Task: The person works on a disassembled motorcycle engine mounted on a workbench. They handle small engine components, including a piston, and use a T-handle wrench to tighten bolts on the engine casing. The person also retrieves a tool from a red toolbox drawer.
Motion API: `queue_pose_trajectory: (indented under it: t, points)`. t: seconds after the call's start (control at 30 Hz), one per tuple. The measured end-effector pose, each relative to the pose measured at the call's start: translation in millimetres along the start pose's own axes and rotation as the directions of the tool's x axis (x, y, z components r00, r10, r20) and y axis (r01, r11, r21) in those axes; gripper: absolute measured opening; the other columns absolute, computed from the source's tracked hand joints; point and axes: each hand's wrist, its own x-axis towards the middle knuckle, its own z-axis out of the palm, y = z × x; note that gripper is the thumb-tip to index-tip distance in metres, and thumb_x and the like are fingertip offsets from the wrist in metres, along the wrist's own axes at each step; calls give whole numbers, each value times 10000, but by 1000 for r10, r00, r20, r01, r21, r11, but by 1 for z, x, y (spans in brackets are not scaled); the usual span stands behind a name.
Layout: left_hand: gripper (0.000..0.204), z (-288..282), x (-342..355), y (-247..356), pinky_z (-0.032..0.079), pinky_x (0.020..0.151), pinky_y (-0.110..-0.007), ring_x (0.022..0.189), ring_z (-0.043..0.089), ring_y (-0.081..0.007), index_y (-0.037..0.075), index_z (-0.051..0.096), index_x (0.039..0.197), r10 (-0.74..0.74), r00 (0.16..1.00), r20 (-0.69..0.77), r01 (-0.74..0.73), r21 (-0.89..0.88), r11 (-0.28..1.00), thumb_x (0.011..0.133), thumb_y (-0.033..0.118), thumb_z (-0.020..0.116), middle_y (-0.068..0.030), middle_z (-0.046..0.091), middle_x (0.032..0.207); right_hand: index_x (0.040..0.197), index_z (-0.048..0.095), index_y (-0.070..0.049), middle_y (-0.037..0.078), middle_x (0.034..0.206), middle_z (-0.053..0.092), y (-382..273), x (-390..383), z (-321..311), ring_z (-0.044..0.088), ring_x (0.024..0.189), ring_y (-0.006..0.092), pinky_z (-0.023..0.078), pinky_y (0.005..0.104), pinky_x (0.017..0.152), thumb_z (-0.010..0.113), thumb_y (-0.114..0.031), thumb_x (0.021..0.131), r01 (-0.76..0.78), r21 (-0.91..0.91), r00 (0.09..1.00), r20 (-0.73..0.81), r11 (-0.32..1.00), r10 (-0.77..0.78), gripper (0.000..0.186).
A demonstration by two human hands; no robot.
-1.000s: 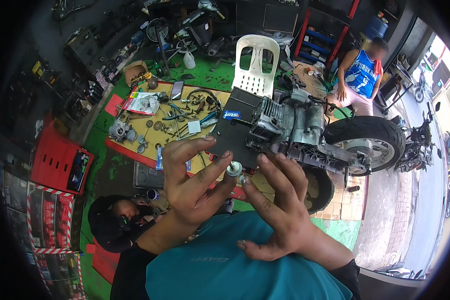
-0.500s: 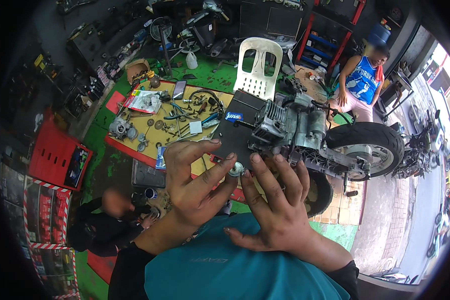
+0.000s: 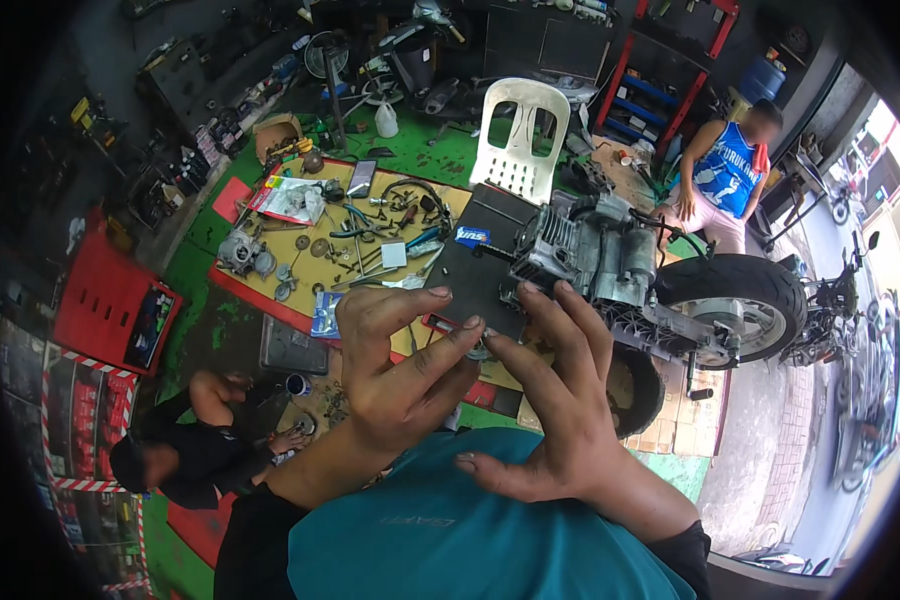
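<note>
My left hand (image 3: 395,390) has its fingers curled around a small silvery metal part (image 3: 483,349), which is mostly hidden behind the fingertips. My right hand (image 3: 570,420) touches that part with one fingertip, its other fingers spread and thumb stretched out to the left. Just beyond my hands, a scooter engine (image 3: 575,265) with a rear tyre (image 3: 700,280) sits beside a black board (image 3: 485,295). A yellow work surface (image 3: 325,275) to the left carries several tools and loose metal parts.
A white plastic chair (image 3: 517,135) stands beyond the engine. A seated person (image 3: 725,170) is at the right, and another person (image 3: 185,460) works low at the left. A red tool cabinet (image 3: 105,310) stands left; a dark round container (image 3: 635,395) lies below the engine.
My right hand's fingers have risen slightly and drawn closer to my left, now largely hiding the metal part. The person at lower left has shifted and bent lower.
</note>
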Motion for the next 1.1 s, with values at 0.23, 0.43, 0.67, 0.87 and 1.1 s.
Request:
queue_pose_trajectory:
  t: [0.23, 0.43, 0.67, 0.87, 1.1]
  points:
    - [471, -4, 1, -1, 444, 893, -435, 1070, 574, -300, 127, 792, 1073, -45, 999, 5, 44, 26, 999, 606, 84, 834, -91, 632, 1208, 1322, 629, -56, 251, 1514, 432, -1, -1, 5, 363, 1401, 479, 258, 609, 1123, 798, -550, 720, 18, -16, 1000, 6, 1000, -18, 797]
    - [483, -4, 1, -4, 451, 886, -439, 1070, 575, -305, 118, 787, 1087, -83, 997, 0, 83, 16, 996, 607, 88, 837, -98, 630, 1204, 1380, 606, -61, 275, 1560, 381, -6, -1, 3, 302, 1439, 480, 203, 617, 1155, 780, -582, 734, 36, 2, 991, 129, 999, -36, 848]
    - [503, -3, -1, -7, 461, 875, -439, 1059, 578, -298, 118, 782, 1087, -107, 994, -16, 107, 9, 994, 591, 76, 854, -102, 615, 1190, 1467, 529, -31, 311, 1588, 318, 23, -6, 10, 238, 1473, 496, 159, 609, 1181, 687, -649, 788, 13, 352, 998, 51, 936, -33, 932]
    - [457, 2, -3, -14, 457, 866, -442, 1040, 578, -284, 132, 786, 1062, -27, 998, -58, 25, -32, 999, 615, 74, 863, -80, 598, 1145, 1484, 497, 17, 330, 1595, 278, 30, -3, 16, 183, 1519, 426, 137, 569, 1209, 476, -801, 858, -152, 677, 987, 140, 720, 76, 1030]
    - [460, 5, -3, -12, 449, 873, -439, 1033, 575, -283, 139, 788, 1070, -41, 998, -47, 42, 18, 999, 620, 76, 857, -79, 604, 1160, 1507, 467, 1, 297, 1607, 288, 35, -3, 16, 228, 1477, 497, 149, 608, 1191, 642, -667, 822, -26, 501, 991, 129, 865, -45, 972]
